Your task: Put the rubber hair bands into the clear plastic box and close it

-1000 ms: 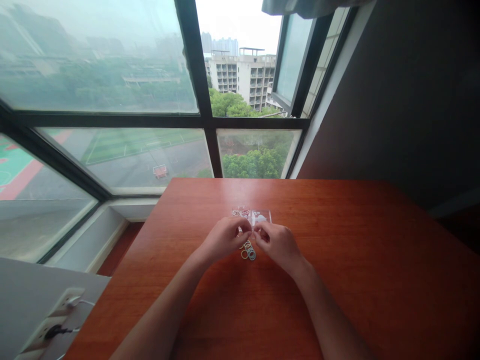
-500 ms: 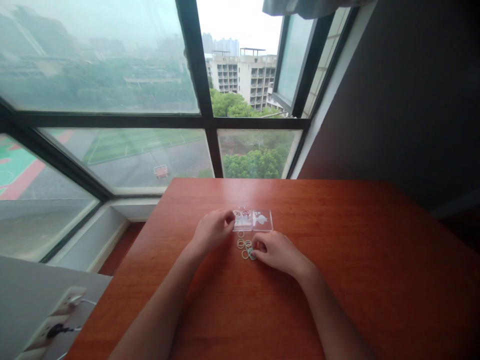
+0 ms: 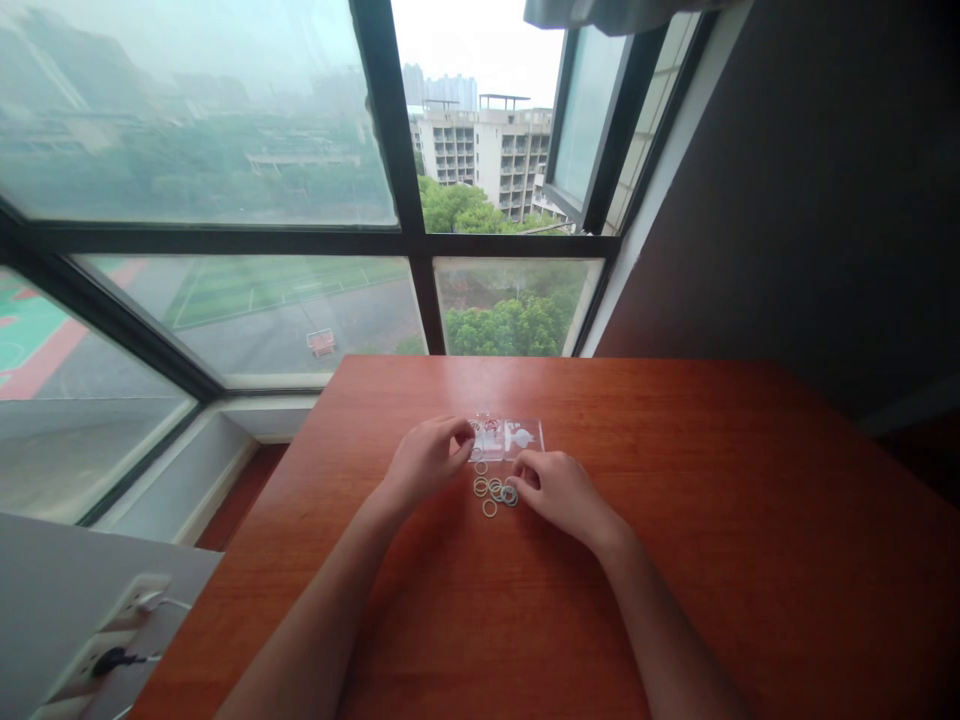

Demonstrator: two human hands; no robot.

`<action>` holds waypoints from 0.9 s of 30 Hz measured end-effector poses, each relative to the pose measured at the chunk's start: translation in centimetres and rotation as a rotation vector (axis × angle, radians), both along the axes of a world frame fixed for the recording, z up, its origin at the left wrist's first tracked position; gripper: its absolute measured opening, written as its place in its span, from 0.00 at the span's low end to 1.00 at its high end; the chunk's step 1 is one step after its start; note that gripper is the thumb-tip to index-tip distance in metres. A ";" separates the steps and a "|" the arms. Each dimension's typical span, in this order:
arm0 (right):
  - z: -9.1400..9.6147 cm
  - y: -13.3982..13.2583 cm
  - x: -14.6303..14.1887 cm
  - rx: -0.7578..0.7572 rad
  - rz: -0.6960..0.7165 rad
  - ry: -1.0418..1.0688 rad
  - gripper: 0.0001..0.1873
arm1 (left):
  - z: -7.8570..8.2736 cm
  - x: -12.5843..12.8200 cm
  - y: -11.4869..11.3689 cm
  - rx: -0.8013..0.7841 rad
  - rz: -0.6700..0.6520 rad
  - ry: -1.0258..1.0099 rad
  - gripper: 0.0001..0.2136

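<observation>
Several small pale hair ties or rings [image 3: 490, 509] lie loosely grouped on the reddish-brown table, some overlapping. Behind them a clear plastic box [image 3: 495, 447] lies with its lid [image 3: 523, 440] folded open to the right; dark and red rings show inside it. At the box's left edge is my left hand [image 3: 429, 458], thumb and fingers closed together. A pale ring shows by its fingertips, but I cannot tell if it is held. My right hand [image 3: 564, 492] is pinched just right of a bluish ring [image 3: 510, 496]; what lies between its fingertips is hidden.
The wooden table [image 3: 465, 610] ends at large dark-framed windows [image 3: 416, 243], with one pane swung open at upper right. A dark wall [image 3: 825, 220] stands on the right. Wall sockets [image 3: 112, 650] with plugs and cords are at lower left.
My right hand has moved slightly away from me, toward the box lid. The bluish rings near its fingertips have shifted the same way, and my left hand has barely moved.
</observation>
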State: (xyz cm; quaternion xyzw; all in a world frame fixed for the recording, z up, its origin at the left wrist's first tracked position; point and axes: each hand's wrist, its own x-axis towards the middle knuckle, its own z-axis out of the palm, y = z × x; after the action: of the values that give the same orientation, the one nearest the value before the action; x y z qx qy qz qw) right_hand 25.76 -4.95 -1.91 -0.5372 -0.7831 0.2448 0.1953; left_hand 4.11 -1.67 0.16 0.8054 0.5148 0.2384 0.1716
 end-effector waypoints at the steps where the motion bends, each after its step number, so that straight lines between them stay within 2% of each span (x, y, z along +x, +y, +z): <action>1: -0.1 0.1 0.0 0.015 -0.015 0.015 0.04 | 0.1 0.2 -0.1 -0.014 -0.026 -0.031 0.05; 7: -0.3 0.2 -0.2 0.103 -0.050 0.140 0.05 | 0.1 2.0 -1.0 -0.139 -0.189 -0.159 0.06; 11: -0.3 0.2 -0.2 0.127 -0.051 0.179 0.05 | -0.1 2.4 -1.2 -0.152 -0.231 -0.182 0.06; 15: 0.0 0.3 -0.2 0.099 -0.055 0.159 0.05 | 0.0 1.9 -1.0 -0.123 -0.189 -0.144 0.06; 22: 0.5 0.0 0.1 -0.058 -0.010 0.010 0.05 | 0.3 -0.2 0.2 -0.014 0.042 -0.024 0.06; 27: 0.4 -0.2 0.1 -0.074 0.034 0.006 0.04 | -0.5 -0.4 0.6 -0.016 0.047 0.003 0.05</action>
State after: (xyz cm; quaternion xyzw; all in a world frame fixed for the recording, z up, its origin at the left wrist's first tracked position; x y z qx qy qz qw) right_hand 25.91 -5.13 -1.50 -0.5300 -0.7820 0.2784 0.1735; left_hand 3.74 -1.10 -0.38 0.7920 0.5359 0.2369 0.1716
